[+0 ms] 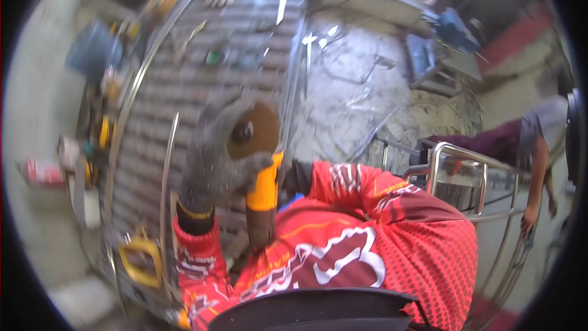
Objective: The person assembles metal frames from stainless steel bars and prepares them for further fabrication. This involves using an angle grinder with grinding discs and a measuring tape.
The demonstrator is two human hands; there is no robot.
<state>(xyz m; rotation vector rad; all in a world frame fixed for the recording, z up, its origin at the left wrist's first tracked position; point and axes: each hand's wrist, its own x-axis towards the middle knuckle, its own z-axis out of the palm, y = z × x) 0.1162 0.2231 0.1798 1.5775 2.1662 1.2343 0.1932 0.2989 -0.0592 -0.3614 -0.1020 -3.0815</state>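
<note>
An angle grinder (262, 190) with an orange and dark body is held upright in front of my chest. Its brown round disc (262, 124) faces up toward me, with a dark nut in the middle. My left hand (214, 153), in a grey work glove, is closed around the grinder's head and the disc edge, thumb across the front. Right beside the orange body, on its far side, is my right hand (298, 178) in a dark glove; the grinder and sleeve hide its fingers.
Below lies a slatted metal bench (153, 104) with a long thin rod (170, 165) on it. A yellow-framed tool (139, 262) is at lower left. On the right, a person (539, 129) stands by a bent metal tube frame (435, 165). A blue-grey stand (432, 64) is farther off.
</note>
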